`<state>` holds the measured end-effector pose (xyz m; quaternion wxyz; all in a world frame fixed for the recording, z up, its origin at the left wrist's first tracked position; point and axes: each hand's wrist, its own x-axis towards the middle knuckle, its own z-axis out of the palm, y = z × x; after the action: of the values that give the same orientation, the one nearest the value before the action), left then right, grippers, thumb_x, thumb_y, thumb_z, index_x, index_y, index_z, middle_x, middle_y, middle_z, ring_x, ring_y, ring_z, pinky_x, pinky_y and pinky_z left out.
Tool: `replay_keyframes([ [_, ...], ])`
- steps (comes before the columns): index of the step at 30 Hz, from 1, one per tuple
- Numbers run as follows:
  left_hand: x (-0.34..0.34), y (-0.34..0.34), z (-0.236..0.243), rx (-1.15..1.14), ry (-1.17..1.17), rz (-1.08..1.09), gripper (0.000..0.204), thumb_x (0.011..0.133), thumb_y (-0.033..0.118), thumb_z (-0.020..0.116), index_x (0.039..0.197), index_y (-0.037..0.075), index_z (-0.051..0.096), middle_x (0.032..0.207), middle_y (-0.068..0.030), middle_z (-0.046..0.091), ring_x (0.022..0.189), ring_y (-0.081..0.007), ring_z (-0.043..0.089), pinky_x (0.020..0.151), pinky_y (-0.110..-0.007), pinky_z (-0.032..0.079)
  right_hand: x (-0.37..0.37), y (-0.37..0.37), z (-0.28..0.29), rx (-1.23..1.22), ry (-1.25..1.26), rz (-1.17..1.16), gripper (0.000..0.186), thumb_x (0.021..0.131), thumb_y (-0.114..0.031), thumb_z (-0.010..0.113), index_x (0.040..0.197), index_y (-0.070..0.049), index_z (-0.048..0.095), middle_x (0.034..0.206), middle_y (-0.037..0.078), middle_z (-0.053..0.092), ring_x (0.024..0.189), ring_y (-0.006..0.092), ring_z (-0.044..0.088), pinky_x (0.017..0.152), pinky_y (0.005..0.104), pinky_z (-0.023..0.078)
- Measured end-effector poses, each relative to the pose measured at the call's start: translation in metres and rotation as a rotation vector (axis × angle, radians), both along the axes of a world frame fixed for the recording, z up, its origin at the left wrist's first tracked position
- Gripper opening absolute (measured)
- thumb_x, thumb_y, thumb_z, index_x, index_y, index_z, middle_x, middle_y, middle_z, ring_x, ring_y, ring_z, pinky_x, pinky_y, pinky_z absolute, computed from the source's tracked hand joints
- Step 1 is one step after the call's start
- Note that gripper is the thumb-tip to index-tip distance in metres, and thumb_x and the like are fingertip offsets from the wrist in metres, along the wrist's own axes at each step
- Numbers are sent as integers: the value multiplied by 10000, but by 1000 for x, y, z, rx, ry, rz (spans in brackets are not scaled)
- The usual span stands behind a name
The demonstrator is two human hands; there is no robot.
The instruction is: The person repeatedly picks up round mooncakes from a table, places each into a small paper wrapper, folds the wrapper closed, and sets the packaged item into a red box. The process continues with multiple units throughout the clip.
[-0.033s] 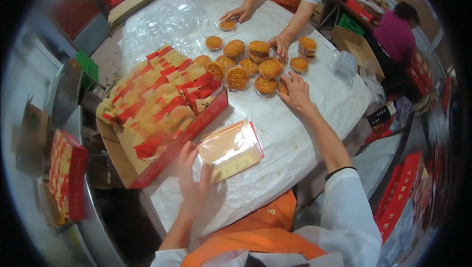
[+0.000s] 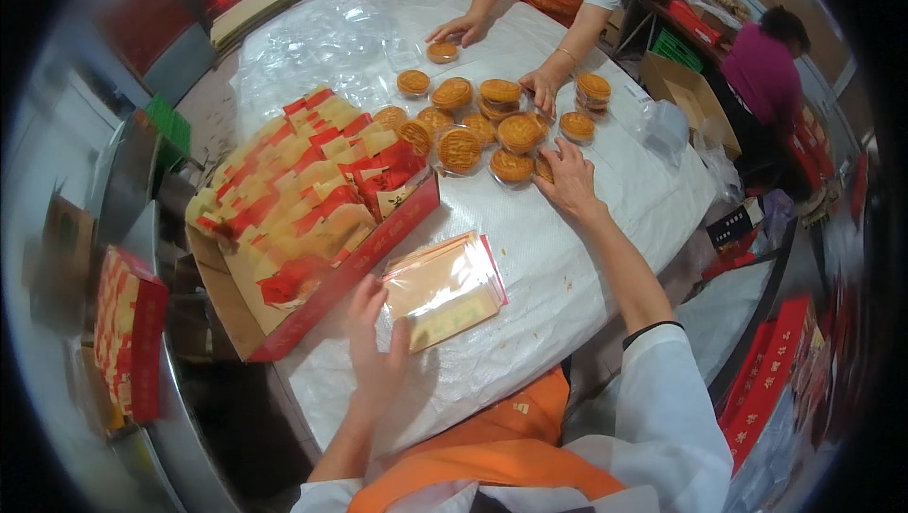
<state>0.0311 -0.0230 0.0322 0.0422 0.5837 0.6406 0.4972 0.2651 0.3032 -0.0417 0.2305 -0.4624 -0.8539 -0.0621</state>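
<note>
In the head view, the person's left hand (image 2: 374, 357) was at seven o'clock, thumb and fingers apart, beside a stack of clear-fronted packets (image 2: 440, 286) with small, blurred print. At two o'clock, the right hand (image 2: 570, 184) curled around a round cake (image 2: 543, 169); whether the fingers gripped it could not be told. More cakes (image 2: 518, 132), toward twelve, bore raised marks. At nine stood a red-sided box (image 2: 352, 265) of packets. A red carton (image 2: 764, 376) at four showed pale characters.
</note>
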Motion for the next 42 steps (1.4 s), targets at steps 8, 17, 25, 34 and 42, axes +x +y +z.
replay_keyframes([
  [8, 31, -6, -17, -30, -183, -92, 417, 862, -53, 553, 1266, 17, 477, 1345, -170, 448, 1149, -244, 547, 933, -340, 473, 31, 8, -2, 56, 84, 120, 411, 793, -152, 644, 1188, -137, 531, 1166, 116, 562, 1012, 262, 599, 774, 403, 516],
  [17, 56, 10, -22, -156, -564, -236, 419, 874, -29, 577, 1275, -14, 454, 1262, -163, 492, 1097, -226, 566, 880, -329, 496, 71, -43, 22, -809, 1639, -148, 386, 933, -208, 498, 1298, -116, 415, 1112, 75, 606, 938, 202, 635, 610, 335, 547],
  [25, 89, 45, -21, -317, -1086, -372, 474, 895, 51, 606, 1305, -15, 377, 1209, -125, 515, 1120, -180, 528, 917, -304, 468, -13, -204, 42, -948, 1331, 259, 487, 845, -35, 481, 1318, -49, 369, 1213, 98, 509, 1093, 182, 539, 922, 335, 478],
  [34, 61, 38, -12, -348, -1218, -169, 366, 886, 65, 626, 1187, -25, 437, 1158, -111, 550, 1065, -156, 554, 876, -270, 483, 3, -232, 63, -1168, 1030, 467, 669, 863, -61, 638, 1433, -55, 288, 1433, 115, 339, 1217, 206, 452, 866, 309, 509],
  [42, 61, 33, -15, -283, -1356, -231, 512, 918, 133, 596, 1345, -26, 364, 1202, -92, 534, 1101, -165, 527, 933, -289, 447, -10, -243, 69, -936, 797, 442, 588, 856, -128, 649, 1383, -51, 399, 1424, 174, 353, 1279, 298, 424, 934, 326, 460],
])
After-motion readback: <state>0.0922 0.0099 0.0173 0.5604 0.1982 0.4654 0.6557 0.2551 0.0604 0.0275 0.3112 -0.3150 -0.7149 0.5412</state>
